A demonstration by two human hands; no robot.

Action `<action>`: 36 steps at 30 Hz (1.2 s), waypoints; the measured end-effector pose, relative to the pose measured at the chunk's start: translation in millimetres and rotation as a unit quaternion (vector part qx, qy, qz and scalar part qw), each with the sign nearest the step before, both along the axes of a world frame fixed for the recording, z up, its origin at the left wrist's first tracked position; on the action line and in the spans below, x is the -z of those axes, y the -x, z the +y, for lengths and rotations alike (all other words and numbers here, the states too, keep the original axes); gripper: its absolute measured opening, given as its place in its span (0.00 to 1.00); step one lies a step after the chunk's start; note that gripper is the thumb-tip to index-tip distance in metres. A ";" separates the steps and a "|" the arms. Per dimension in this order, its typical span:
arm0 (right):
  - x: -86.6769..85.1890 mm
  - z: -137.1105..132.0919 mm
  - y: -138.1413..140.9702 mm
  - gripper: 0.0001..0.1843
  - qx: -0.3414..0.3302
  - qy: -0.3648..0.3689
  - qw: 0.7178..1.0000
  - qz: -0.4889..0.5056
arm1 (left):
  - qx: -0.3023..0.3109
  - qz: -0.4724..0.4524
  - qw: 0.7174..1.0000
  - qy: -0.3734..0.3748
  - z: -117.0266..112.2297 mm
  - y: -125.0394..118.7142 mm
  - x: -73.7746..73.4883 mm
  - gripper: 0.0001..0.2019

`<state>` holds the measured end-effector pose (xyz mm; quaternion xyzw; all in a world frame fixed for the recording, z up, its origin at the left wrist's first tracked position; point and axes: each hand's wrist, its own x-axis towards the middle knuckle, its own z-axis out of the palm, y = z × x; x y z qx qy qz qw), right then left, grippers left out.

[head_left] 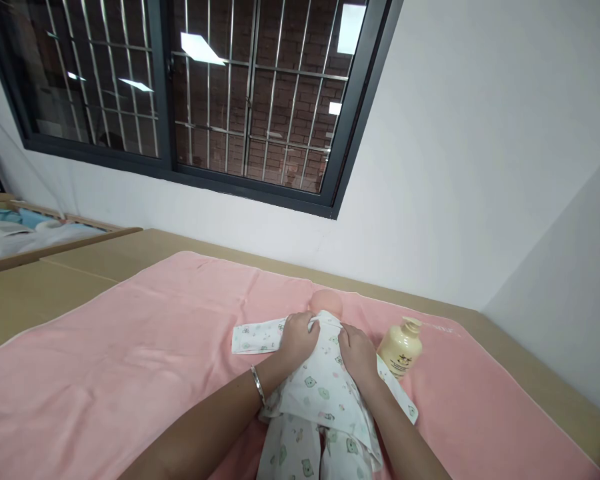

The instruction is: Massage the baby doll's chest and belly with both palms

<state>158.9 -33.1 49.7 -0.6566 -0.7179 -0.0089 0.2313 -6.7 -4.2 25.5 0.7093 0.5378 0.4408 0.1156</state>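
Observation:
A baby doll lies on its back, its smooth pinkish head (326, 302) showing above the collar. It is dressed in a white long-sleeved baby shirt (325, 387) printed with small green animals, and matching trousers (297, 450). My left hand (300, 339), with a silver bracelet at the wrist, is closed on the shirt beside the collar. On the other side of the neckline, my right hand (357, 352) grips the shirt at the shoulder. One sleeve (257, 337) stretches out flat to the left; the other slants down right, partly behind my right forearm.
A pale yellow pump bottle (401, 347) stands close to the right of my right hand. Under everything spreads a pink blanket (130, 373) on a tan tabletop (10, 300). A wall with a barred window (250, 100) rises behind; a wood-edged bin (40, 233) holds cloths at left.

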 end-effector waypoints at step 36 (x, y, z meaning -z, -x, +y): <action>-8.1 -10.8 14.1 0.17 0.093 -0.082 0.989 -0.086 | -0.002 0.014 0.999 -0.049 -2.7 -2.9 -4.5 0.07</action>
